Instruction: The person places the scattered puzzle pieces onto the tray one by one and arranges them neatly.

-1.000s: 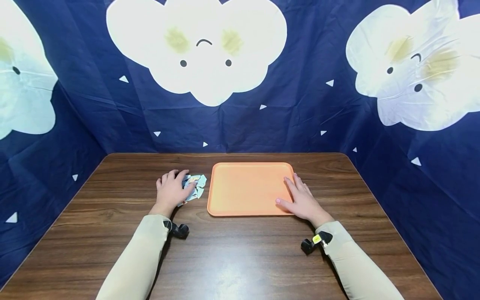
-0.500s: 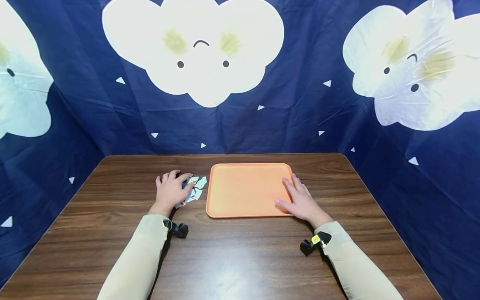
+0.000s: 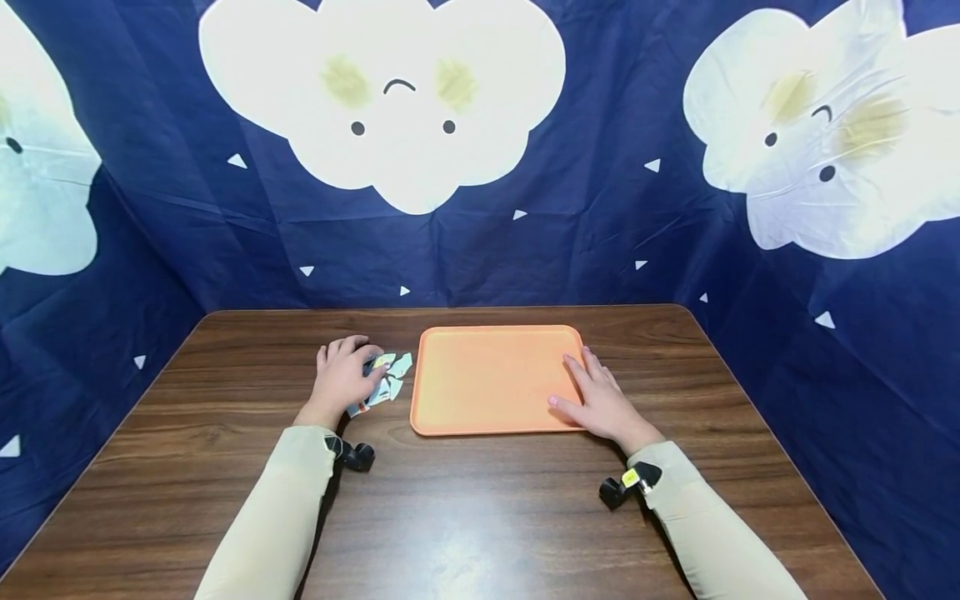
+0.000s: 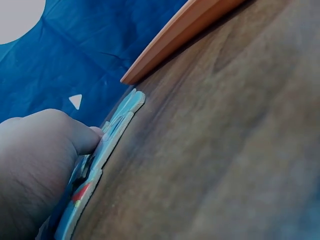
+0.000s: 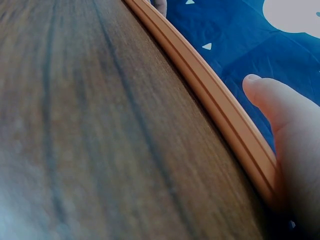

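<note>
My left hand (image 3: 343,379) lies over several flat light-blue puzzle pieces (image 3: 395,388) on the table, left of an orange tray (image 3: 487,379). In the left wrist view, the thumb touches the top of the puzzle pieces (image 4: 116,132); whether the bent fingers pinch one is hidden. My right hand (image 3: 603,404) is at the tray's right side with its fingers spread. Its thumb and index finger reach over the rim. In the right wrist view, the thumb (image 5: 272,95) stands up above the tray's edge (image 5: 220,107).
The brown wooden table (image 3: 450,517) has dark edges close to a blue cloth backdrop (image 3: 450,258) with white clouds. This cloth encloses the back and both sides. A small wrist camera (image 3: 356,456) sits on the left sleeve, another wrist camera (image 3: 618,490) on the right.
The puzzle pieces have shifted and gaps between them have widened under my left hand, whose index finger and thumb have drawn a little closer together. My right hand stays by the tray.
</note>
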{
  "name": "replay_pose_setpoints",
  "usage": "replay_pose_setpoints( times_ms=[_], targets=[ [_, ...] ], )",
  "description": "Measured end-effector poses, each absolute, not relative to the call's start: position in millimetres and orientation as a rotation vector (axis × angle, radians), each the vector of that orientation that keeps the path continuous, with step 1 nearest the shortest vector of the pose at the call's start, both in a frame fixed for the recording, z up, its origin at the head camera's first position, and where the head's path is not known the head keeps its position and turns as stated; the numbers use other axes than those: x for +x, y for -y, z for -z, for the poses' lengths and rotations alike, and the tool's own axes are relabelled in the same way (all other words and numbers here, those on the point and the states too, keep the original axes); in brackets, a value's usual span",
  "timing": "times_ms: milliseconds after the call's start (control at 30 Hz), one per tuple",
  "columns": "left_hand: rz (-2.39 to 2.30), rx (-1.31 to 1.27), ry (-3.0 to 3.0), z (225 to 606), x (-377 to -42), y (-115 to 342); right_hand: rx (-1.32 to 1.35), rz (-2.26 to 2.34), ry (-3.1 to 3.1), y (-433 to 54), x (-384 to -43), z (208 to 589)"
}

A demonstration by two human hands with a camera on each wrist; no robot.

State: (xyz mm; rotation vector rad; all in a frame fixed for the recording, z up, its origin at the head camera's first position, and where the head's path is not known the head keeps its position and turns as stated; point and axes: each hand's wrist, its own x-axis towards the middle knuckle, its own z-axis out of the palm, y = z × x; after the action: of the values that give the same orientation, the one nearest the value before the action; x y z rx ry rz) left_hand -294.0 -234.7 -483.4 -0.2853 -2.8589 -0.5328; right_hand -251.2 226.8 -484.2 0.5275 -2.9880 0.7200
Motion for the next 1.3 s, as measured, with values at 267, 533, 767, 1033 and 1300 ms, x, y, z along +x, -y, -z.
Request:
replay_pose_setpoints(
  times_ms=[267,533,767,1033,1300],
  targets=[
    [0.447,-0.327,2.776,483,-300,237,0.517,-0.750,3.004,-225,-249,483],
    [0.388,-0.335,2.725,477,-304,228,0.514,-0.735,3.005,-228,-251,484],
    [0.434,-0.346,2.704,473,-305,214,0.523,-0.729,2.999,-228,-252,485],
    [0.486,-0.416,2.690,466,-311,194,0.520,-0.719,3.001,-227,-253,484],
    [0.513,-0.485,2.733,460,-312,173,0.526,-0.706,2.992,-227,-252,484]
  ],
)
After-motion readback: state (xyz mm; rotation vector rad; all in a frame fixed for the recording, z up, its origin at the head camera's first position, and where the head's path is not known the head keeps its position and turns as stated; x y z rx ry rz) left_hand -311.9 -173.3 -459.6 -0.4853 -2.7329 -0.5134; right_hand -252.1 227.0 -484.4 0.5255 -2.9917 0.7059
